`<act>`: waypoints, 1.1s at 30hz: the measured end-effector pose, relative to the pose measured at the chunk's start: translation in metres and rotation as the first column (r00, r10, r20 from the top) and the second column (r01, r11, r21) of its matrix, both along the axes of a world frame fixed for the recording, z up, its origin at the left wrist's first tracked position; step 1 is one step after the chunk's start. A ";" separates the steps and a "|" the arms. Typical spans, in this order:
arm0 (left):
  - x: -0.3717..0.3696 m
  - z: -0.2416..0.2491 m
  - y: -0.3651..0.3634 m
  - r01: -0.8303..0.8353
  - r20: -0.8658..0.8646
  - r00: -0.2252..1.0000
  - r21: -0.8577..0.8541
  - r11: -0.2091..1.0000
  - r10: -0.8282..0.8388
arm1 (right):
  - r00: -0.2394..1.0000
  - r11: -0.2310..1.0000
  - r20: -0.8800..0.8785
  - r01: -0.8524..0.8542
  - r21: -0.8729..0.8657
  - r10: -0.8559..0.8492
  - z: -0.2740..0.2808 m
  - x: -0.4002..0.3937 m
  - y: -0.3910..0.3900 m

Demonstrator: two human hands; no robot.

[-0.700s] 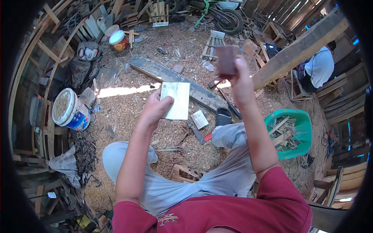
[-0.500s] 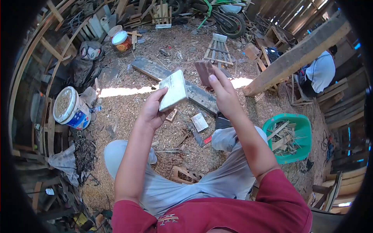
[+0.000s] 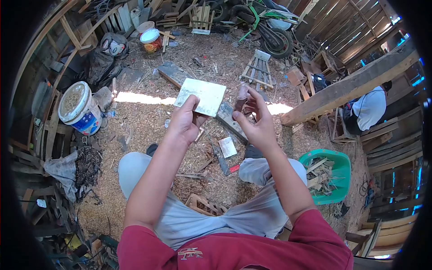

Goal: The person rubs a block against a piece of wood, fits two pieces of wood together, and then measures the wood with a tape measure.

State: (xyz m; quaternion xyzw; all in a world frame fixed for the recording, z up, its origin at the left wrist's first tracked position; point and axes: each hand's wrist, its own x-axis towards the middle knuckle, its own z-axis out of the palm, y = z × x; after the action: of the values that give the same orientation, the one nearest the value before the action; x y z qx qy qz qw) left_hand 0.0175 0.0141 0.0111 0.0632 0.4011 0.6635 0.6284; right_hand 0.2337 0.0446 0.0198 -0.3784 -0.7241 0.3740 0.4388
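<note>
My left hand (image 3: 183, 123) grips a square pale wooden board (image 3: 204, 95) by its lower edge, thumb on the face, which carries dark smudges. To its right, my right hand (image 3: 260, 126) pinches a curled piece of brown sandpaper (image 3: 240, 100) between thumb and fingers, apart from the board. Below both hands, a smaller whitish block (image 3: 227, 146) lies on the sawdust beside a dark flat tool with a red end (image 3: 233, 168). Behind the board and the sandpaper runs a dark timber beam (image 3: 173, 73) on the ground.
A green tub (image 3: 344, 180) of wood scraps stands at the right, near a slanting wooden post (image 3: 342, 94). Another person (image 3: 370, 108) sits behind that post. On the left is a white bucket (image 3: 92, 118); a motorbike (image 3: 272, 38) stands at the back.
The board has turned to face me more squarely and moved slightly right. In my right hand the sandpaper has tilted from flat-on to a narrow curled edge, and that hand has dropped slightly.
</note>
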 end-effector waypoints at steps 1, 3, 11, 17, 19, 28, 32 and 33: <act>0.000 0.000 -0.002 -0.004 0.032 0.999 0.005 1.000 0.004 | 1.000 0.999 0.022 0.003 0.051 -0.004 0.000 -0.001 -0.001; 0.003 0.001 -0.004 0.021 0.034 0.999 0.015 1.000 -0.021 | 1.000 0.996 0.023 -0.006 0.092 0.004 -0.002 -0.004 0.001; 0.011 0.006 -0.014 0.128 0.023 0.991 0.138 0.982 -0.132 | 0.927 0.993 -0.371 -0.080 -0.082 0.044 -0.003 -0.019 0.008; 0.014 0.015 -0.021 0.064 -0.032 0.998 0.139 0.988 -0.060 | 0.928 0.990 -0.369 -0.102 -0.102 0.058 -0.005 -0.020 0.013; 0.013 0.016 -0.023 0.042 -0.042 0.998 0.133 0.990 -0.037 | 0.932 0.983 -0.360 -0.108 -0.149 0.048 -0.006 -0.021 0.012; -0.002 0.028 -0.031 0.090 -0.031 0.996 0.159 0.983 -0.087 | 0.990 0.932 -0.133 0.092 0.351 -0.048 -0.006 -0.024 0.010; -0.015 0.025 -0.023 0.044 0.023 0.999 0.162 0.986 -0.048 | 0.999 0.878 0.006 -0.031 0.477 0.032 0.007 -0.036 -0.031; -0.017 0.024 -0.023 0.045 0.005 0.999 0.161 0.986 -0.047 | 1.000 0.848 -0.003 0.007 0.530 -0.006 0.008 -0.038 -0.024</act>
State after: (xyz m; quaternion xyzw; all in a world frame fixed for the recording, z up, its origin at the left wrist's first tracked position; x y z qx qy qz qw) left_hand 0.0005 -0.0092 0.0355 0.1202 0.3419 0.6794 0.6381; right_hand 0.1959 0.0209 0.0278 -0.2448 -0.7976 0.1586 0.5280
